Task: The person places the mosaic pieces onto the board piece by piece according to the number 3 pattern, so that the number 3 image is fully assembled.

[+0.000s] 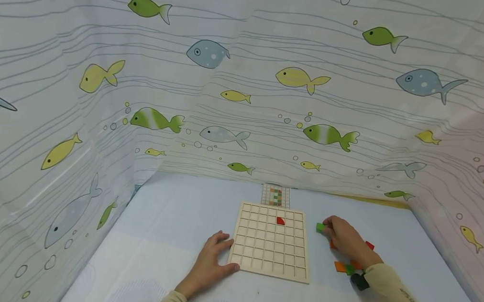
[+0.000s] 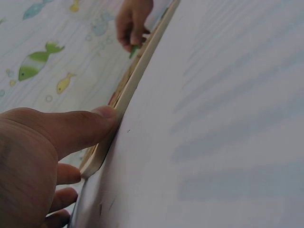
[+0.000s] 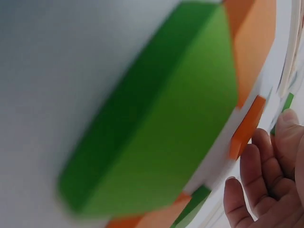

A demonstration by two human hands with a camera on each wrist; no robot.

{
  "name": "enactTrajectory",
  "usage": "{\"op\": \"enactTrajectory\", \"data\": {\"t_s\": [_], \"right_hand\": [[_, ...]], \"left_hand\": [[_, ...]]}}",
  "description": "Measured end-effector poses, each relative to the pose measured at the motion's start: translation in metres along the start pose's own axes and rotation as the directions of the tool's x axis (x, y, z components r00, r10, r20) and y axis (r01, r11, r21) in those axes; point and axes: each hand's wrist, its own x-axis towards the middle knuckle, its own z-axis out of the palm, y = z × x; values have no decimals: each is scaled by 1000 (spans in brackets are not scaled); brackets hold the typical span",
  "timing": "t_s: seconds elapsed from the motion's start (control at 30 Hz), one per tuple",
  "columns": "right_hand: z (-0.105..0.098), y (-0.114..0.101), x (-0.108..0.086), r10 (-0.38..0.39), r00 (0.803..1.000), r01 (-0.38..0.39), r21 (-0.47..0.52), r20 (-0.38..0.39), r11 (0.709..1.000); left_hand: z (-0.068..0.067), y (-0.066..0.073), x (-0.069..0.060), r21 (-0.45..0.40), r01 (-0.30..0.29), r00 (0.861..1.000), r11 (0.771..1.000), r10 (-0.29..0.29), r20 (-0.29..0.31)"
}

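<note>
A pale wooden grid board (image 1: pixel 261 244) lies on the table, with one red quarter-round tile (image 1: pixel 280 220) in a cell of its upper part. My left hand (image 1: pixel 210 263) is spread at the board's near left corner, with its thumb against the near edge and a fingertip at the left edge. To the right of the board, my right hand (image 1: pixel 346 239) pinches a green tile (image 1: pixel 319 228) between thumb and fingers. Under and around that hand lie loose tiles, among them an orange tile (image 3: pixel 248 128) and a large-looking green tile (image 3: pixel 175 118) close to the right wrist camera.
Behind the board lies a small printed pattern card (image 1: pixel 276 196) showing coloured cells on a grid. More orange (image 1: pixel 340 266) and red (image 1: pixel 369 245) tiles lie by the right wrist. A fish-patterned curtain (image 1: pixel 245 113) encloses the table (image 1: pixel 166 230) at the back and sides.
</note>
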Motion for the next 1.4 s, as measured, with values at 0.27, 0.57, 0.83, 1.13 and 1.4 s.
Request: {"op": "enactTrajectory", "data": {"t_s": [0.27,0.57,0.83,1.13,1.4], "right_hand": [[4,-16,8,-5,1000,5,20,-6,1000],[9,-25,20,-134,986,129,-53,-98,990],[13,-42,29,-143,983,138,-49,-119,989],[18,-51,37,-127,988,125,-23,-93,992],[22,-58,44,-182,976,174,-78,-118,982]], "left_hand": [[-1,3,-1,-10,-3,1000,1000,3,2],[-2,2,1,7,-19,1000,1000,19,1],[-1,0,0,12,-15,1000,1000,15,-4],[-3,3,-2,-4,-10,1000,1000,10,-4],[-2,3,-2,8,-5,1000,1000,4,4]]}}
